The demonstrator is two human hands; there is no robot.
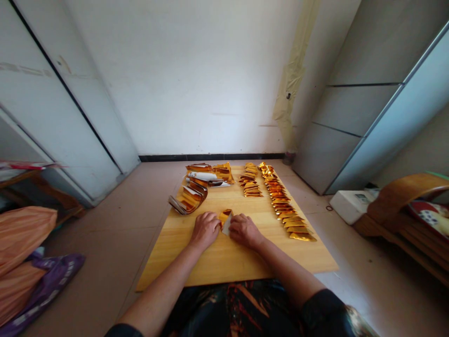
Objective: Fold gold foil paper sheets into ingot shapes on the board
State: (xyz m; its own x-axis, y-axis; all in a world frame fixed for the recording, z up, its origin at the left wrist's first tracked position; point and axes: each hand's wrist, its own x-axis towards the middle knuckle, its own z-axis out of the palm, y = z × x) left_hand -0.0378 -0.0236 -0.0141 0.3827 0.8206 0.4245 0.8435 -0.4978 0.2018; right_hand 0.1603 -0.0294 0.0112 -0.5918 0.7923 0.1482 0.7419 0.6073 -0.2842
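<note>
Between my hands, low over the wooden table [245,262], is a small piece of gold foil paper [226,216] with a pale grey-white flap folded across it. My left hand [206,228] is closed on its left edge, fingers curled and thumb side inward. On the other edge my right hand [243,229] pinches the pale flap. Fingertips hide part of the paper. A long row of folded gold foil pieces [282,206] runs down the table's right side. A shorter row of similar pieces [250,179] lies to its left, near the far edge.
At the table's far left lie stacks of gold foil sheets [222,172] and a curled stack [191,197]. Orange and purple bags [45,281] rest on the left. A wooden seat [393,215] and white box [349,206] stand right, beside a tall grey cabinet [345,112].
</note>
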